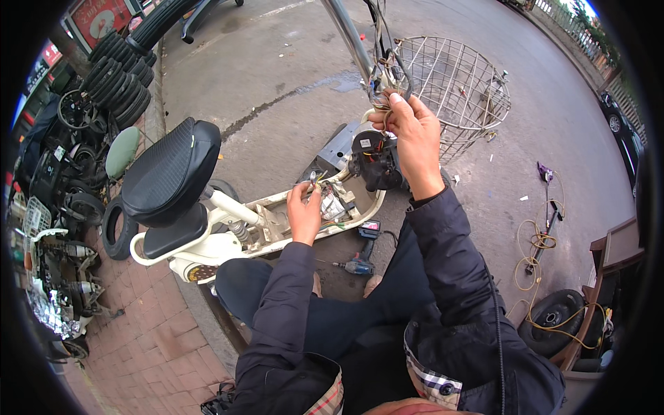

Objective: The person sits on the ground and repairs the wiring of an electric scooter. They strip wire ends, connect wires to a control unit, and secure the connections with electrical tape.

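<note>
A cream electric scooter [235, 207] stands in front of me with its floor compartment uncovered and wires and parts inside. My left hand [303, 211] is over that compartment, its fingertips pinched on a small wire connector [313, 178] with thin wires. Up by the steering column [349, 36], my right hand [415, 135] grips a bundle of wires [384, 97] between thumb and fingers. Just below it sits a black plastic housing [377, 166] with coloured wires on top. A wire basket [453, 90] is beyond my right hand. The far ends of the wires are hard to trace.
A cordless drill [360, 261] lies on the ground near my feet. The black seat [173, 173] rises at left. Stacked tyres [119, 86] and scooter parts [66, 270] line the left. At right are a yellow hose [536, 242], a pump [544, 238] and a wheel [552, 319].
</note>
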Tool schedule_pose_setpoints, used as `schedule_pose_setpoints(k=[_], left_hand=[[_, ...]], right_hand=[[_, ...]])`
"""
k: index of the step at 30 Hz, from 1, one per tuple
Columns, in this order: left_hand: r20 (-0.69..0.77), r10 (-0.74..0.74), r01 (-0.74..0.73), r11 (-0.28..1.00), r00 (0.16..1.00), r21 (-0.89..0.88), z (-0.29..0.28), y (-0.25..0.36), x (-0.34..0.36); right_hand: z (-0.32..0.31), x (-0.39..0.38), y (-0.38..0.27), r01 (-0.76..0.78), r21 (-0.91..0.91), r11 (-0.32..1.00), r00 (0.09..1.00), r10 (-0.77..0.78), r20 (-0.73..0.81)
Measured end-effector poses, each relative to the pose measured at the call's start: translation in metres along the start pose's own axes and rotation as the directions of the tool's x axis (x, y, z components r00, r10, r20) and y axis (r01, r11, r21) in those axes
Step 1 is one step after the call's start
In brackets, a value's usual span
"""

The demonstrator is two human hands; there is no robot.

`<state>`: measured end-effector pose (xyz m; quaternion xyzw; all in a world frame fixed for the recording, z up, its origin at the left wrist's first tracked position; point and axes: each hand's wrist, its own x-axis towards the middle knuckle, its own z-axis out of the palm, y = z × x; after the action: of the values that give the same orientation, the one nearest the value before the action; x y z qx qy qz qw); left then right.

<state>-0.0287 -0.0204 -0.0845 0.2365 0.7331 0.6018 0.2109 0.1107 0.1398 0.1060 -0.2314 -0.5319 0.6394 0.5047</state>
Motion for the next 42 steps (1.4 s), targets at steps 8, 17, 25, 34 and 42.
schedule_pose_setpoints(k=[8, 17, 25, 34, 42], left_hand=[[0.297, 0.44, -0.274, 0.841, 0.847, -0.466, 0.042, 0.227, 0.042], [0.436, 0.35, 0.146, 0.618, 0.829, -0.772, 0.05, 0.202, 0.068], [0.485, 0.439, 0.269, 0.468, 0.756, -0.842, 0.055, 0.195, 0.074], [0.301, 0.464, -0.129, 0.692, 0.833, -0.71, 0.034, 0.209, 0.063], [0.226, 0.491, -0.313, 0.783, 0.841, -0.538, 0.059, 0.214, 0.047]], right_hand=[[0.012, 0.0, 0.005, 0.004, 0.137, 0.991, 0.999, 0.0, -0.033], [0.021, -0.001, -0.001, 0.051, 0.247, 0.968, 0.998, -0.038, -0.056], [0.011, 0.001, -0.008, -0.071, 0.403, 0.913, 0.997, 0.058, 0.044], [0.003, -0.001, -0.015, -0.05, 0.323, 0.945, 0.999, 0.052, 0.002], [0.01, -0.004, -0.009, 0.089, 0.059, 0.994, 0.995, -0.087, -0.041]])
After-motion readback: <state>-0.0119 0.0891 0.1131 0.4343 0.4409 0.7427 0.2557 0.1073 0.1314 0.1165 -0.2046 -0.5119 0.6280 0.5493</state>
